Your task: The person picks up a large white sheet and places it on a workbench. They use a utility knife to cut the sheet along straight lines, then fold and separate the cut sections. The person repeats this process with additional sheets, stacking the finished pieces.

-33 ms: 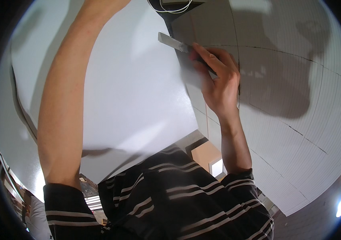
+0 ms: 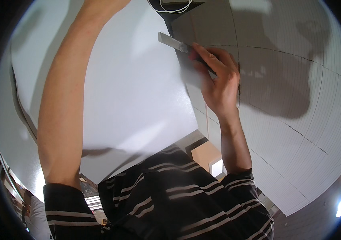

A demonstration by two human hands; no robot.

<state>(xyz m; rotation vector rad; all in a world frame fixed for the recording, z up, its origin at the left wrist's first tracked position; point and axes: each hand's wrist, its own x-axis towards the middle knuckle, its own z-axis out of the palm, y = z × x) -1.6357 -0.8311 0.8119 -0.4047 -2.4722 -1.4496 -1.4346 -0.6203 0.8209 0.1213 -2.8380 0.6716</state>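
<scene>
My right hand is closed around the dark handle of a utility knife. The knife's flat grey blade points up and left, over the right edge of a large smooth white sheet. My left forearm stretches across the left part of this sheet. Only its wrist shows at the top edge of the picture; the left hand itself lies beyond the frame.
To the right spreads a pale, finely lined surface with dark grid-like lines and shadows on it. A thin white cable loops at the top. Below the sheet, near my body, sits a tan box-like object.
</scene>
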